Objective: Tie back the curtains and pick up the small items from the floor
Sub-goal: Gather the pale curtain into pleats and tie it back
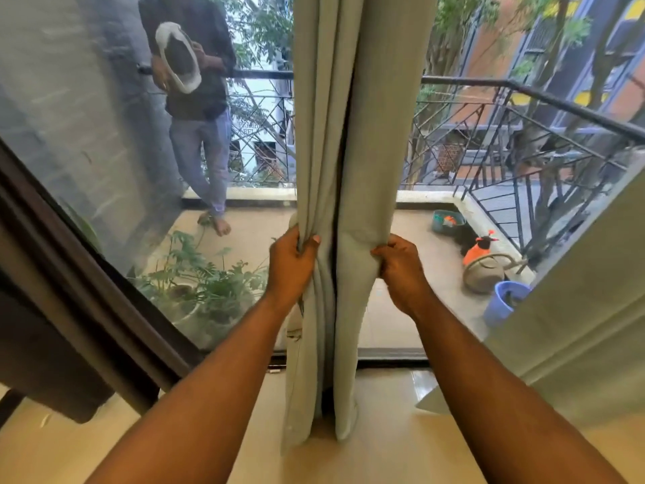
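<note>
Curtain (pixel 343 169) hangs bunched in the middle of the glass door, down to the floor (pixel 384 431). Left hand (pixel 291 265) and right hand (pixel 401 270) each grip a side, fingers curled tight — squeezing folds together, likely for tying. Beyond the grip, balcony plants (pixel 206 284) sit outside.

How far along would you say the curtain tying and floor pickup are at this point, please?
Early stage. Done: nothing looks tied; no tieback shows around the curtain. In hand: the left hand and right hand grip the gathered folds from either side, bunching the panel in front of the glass door. Left: securing it, then the floor pickup; no small items are clearly visible there.
</note>
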